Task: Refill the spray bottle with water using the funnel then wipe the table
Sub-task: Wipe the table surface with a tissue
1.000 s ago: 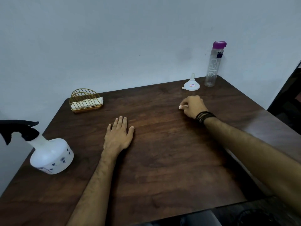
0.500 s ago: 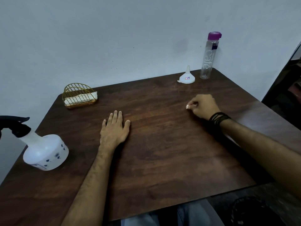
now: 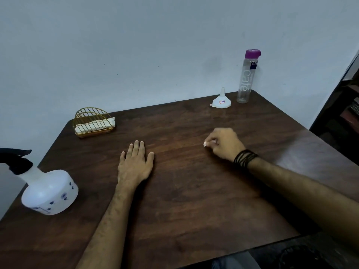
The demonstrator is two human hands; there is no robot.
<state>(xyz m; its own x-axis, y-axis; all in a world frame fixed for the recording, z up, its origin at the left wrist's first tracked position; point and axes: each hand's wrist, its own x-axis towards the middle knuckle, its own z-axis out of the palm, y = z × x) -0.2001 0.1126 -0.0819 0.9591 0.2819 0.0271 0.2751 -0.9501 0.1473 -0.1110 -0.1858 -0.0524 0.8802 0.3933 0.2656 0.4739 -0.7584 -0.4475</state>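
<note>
A white spray bottle (image 3: 49, 193) with a black trigger head stands at the left edge of the dark wooden table (image 3: 194, 200). A white funnel (image 3: 221, 100) sits mouth-down at the far right, beside a tall clear water bottle (image 3: 246, 78) with a purple cap. My left hand (image 3: 136, 164) lies flat on the table's middle, palm down, holding nothing. My right hand (image 3: 225, 145) rests on the table as a loose fist, fingers curled; something small and white shows at its fingertips, and I cannot tell what it is.
A gold wire holder (image 3: 93, 122) with white napkins stands at the far left near the wall. The wall runs along the table's back edge. Dark furniture (image 3: 347, 113) stands to the right of the table.
The view has shifted slightly. My right hand has drawn back a little toward me and to the right. My left hand stays flat in place.
</note>
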